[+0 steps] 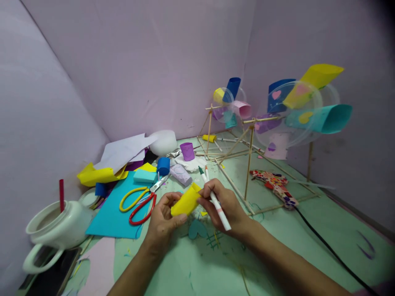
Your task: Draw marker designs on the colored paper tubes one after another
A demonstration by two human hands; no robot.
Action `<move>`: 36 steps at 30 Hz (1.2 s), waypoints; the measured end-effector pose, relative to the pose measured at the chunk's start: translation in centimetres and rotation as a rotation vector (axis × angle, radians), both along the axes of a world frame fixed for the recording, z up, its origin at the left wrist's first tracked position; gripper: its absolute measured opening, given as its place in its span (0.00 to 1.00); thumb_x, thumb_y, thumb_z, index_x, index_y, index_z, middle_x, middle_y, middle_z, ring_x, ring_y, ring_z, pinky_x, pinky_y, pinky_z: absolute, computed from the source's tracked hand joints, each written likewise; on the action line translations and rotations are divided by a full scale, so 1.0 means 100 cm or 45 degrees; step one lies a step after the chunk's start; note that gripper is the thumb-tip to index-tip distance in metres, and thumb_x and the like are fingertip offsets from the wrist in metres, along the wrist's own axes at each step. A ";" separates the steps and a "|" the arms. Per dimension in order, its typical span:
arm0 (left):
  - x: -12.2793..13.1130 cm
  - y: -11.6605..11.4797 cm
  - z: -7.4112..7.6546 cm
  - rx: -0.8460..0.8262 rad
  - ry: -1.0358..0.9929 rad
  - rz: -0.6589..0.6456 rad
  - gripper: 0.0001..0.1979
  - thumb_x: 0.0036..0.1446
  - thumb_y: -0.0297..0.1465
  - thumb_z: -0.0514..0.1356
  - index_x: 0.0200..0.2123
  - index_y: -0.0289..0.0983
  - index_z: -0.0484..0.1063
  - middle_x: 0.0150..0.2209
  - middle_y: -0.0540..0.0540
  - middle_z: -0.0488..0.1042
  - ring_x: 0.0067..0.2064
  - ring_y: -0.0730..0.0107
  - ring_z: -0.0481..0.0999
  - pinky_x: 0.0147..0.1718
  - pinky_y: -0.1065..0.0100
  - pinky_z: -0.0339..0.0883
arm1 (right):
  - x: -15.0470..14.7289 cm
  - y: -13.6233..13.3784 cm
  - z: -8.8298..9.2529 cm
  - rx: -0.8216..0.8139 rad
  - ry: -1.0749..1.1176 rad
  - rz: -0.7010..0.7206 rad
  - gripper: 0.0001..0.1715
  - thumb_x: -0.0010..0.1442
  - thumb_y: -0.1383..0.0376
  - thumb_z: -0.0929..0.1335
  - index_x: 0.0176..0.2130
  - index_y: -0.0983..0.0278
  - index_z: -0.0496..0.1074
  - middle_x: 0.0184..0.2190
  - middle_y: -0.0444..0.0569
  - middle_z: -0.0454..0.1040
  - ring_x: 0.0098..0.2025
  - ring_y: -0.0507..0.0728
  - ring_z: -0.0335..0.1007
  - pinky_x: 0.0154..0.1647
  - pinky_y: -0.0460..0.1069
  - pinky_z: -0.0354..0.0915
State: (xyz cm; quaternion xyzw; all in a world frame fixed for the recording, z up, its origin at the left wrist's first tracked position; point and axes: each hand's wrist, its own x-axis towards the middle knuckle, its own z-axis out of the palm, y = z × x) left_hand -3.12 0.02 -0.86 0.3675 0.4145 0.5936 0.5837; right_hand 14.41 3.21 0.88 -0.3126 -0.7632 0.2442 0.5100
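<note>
Yellow paper roll: a small tube of rolled yellow craft paper (186, 201) is held just above the green worktop (277, 246), between both hands and near the middle of the view.
Handling: the tube is judged very light and soft; it would be crushed or creased by a hard pinch, and the rolled sheet may spring open if let go.
Where to hold: a gentle grip around the body, as at the lower end now, seems safest; the open ends are the weakest parts.
Left hand: the left hand (163, 216) is closed around the lower end of the tube, thumb on top and fingers beneath.
Right hand: the right hand (225, 203) pinches the upper edge of the tube with its fingertips while two white marker pens (212, 197) are kept clamped in the same fist, a green tip and an orange tip pointing away.
Just beneath: a teal paper heart (196, 229) lies on the worktop under the hands.
To the left: red-and-yellow-handled scissors (140, 201) rest on a blue paper sheet (114, 213); a white ceramic teapot (58, 228) stands further out.
Behind: a purple plastic cup (187, 151) and a wooden stick frame carrying coloured paper cups on clear discs (290, 111) are set well apart from the hands.
To the right: a patterned glue gun (276, 185) lies with its black cord (327, 246) trailing across the worktop.
</note>
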 end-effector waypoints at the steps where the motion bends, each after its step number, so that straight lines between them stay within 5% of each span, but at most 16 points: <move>1: 0.000 -0.001 0.001 -0.015 -0.024 -0.019 0.22 0.34 0.31 0.72 0.36 0.37 0.71 0.39 0.45 0.74 0.38 0.62 0.75 0.36 0.66 0.69 | 0.001 0.001 0.001 0.000 0.007 0.016 0.10 0.56 0.71 0.63 0.33 0.59 0.55 0.25 0.40 0.65 0.21 0.49 0.62 0.23 0.43 0.60; 7: -0.002 -0.001 0.011 -0.094 0.012 -0.298 0.30 0.38 0.36 0.70 0.47 0.33 0.71 0.42 0.38 0.75 0.38 0.57 0.75 0.36 0.61 0.69 | 0.009 0.005 0.004 -0.016 -0.041 0.193 0.08 0.58 0.71 0.63 0.33 0.59 0.56 0.29 0.44 0.68 0.30 0.52 0.67 0.30 0.45 0.64; 14: 0.007 -0.009 0.011 0.055 0.435 -0.088 0.27 0.41 0.34 0.69 0.46 0.35 0.72 0.41 0.40 0.78 0.42 0.53 0.76 0.37 0.63 0.69 | 0.007 0.005 -0.004 -0.166 -0.156 0.155 0.11 0.55 0.68 0.66 0.35 0.59 0.57 0.32 0.44 0.69 0.32 0.53 0.67 0.33 0.48 0.64; 21: 0.007 -0.010 0.013 0.036 0.439 -0.295 0.26 0.42 0.37 0.68 0.46 0.33 0.73 0.38 0.39 0.78 0.38 0.55 0.76 0.34 0.63 0.69 | 0.003 0.006 -0.004 -0.114 -0.059 0.199 0.09 0.56 0.70 0.65 0.33 0.59 0.58 0.32 0.44 0.70 0.33 0.53 0.68 0.35 0.48 0.64; 25: -0.001 -0.003 0.022 -0.031 0.409 -0.019 0.27 0.39 0.34 0.70 0.45 0.33 0.71 0.42 0.40 0.78 0.43 0.52 0.76 0.39 0.61 0.70 | 0.005 0.003 0.007 -0.060 0.149 -0.033 0.12 0.57 0.67 0.66 0.34 0.59 0.55 0.41 0.50 0.75 0.45 0.58 0.71 0.47 0.55 0.62; 28: -0.011 0.005 0.027 -0.042 0.346 0.329 0.26 0.36 0.34 0.71 0.42 0.32 0.72 0.42 0.40 0.77 0.44 0.54 0.75 0.42 0.60 0.68 | 0.009 0.003 0.010 -0.250 0.015 -0.160 0.10 0.58 0.69 0.65 0.35 0.59 0.56 0.37 0.49 0.76 0.39 0.57 0.73 0.39 0.51 0.64; 33: -0.021 0.011 0.033 -0.102 0.208 0.481 0.19 0.32 0.32 0.72 0.32 0.33 0.73 0.34 0.45 0.77 0.37 0.62 0.76 0.39 0.64 0.69 | 0.006 0.002 0.001 -0.279 -0.683 0.353 0.17 0.49 0.74 0.68 0.38 0.60 0.62 0.37 0.46 0.75 0.36 0.56 0.71 0.34 0.47 0.61; 36: -0.020 0.010 0.035 -0.100 0.181 0.481 0.18 0.32 0.31 0.72 0.31 0.33 0.73 0.32 0.46 0.77 0.36 0.63 0.76 0.37 0.65 0.69 | 0.002 0.001 -0.004 -0.190 -0.849 0.441 0.22 0.43 0.74 0.70 0.38 0.60 0.63 0.36 0.46 0.72 0.35 0.56 0.68 0.32 0.46 0.59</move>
